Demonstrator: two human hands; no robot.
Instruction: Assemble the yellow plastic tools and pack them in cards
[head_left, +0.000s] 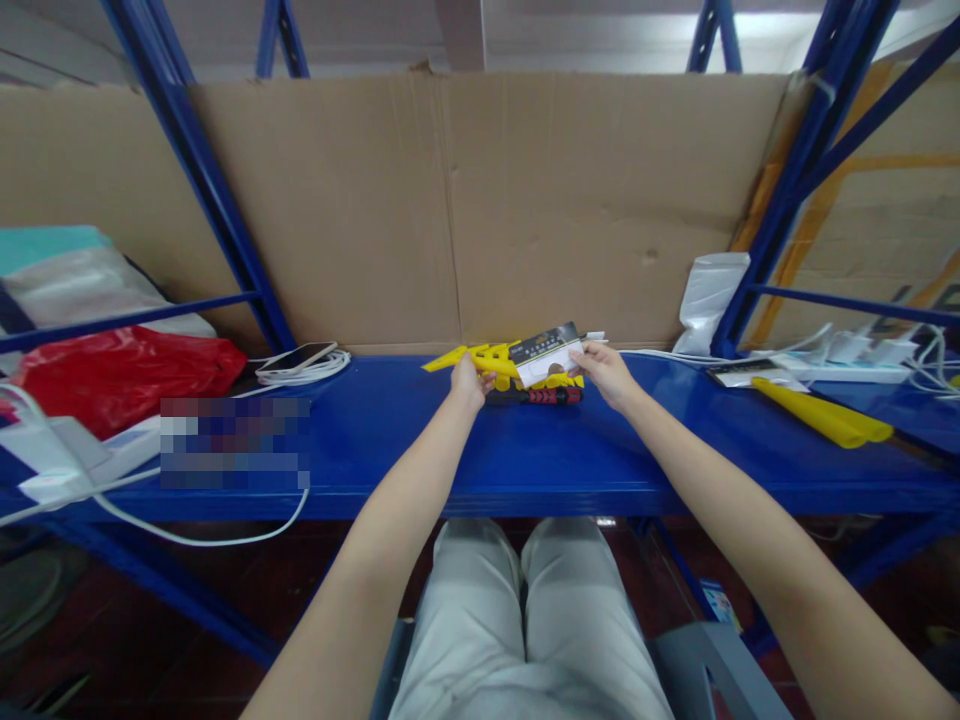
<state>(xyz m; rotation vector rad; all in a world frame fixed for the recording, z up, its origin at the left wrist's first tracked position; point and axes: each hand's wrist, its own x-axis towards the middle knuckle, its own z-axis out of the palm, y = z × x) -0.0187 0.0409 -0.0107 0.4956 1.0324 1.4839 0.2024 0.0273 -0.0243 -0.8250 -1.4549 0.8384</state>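
My left hand (469,380) is closed on a yellow plastic piece (446,358), which sticks out to the left of the fingers. In my right hand (606,372), a black-and-white printed card (547,355) is pinched at its right edge and tilted. Behind and under the card lie more yellow parts (566,381), partly hidden by it. A red-and-black screwdriver-like tool (553,397) lies on the blue table just below both hands. Some thin white pieces (594,336) show behind my right fingers; whether they are held, I cannot tell.
On the right are a yellow curved piece (817,412), a printed packet (754,373), a power strip (847,365) and a white pouch (709,300). A phone (296,357) on coiled cable and a red bag (127,375) are left. Cardboard (337,200) stands behind.
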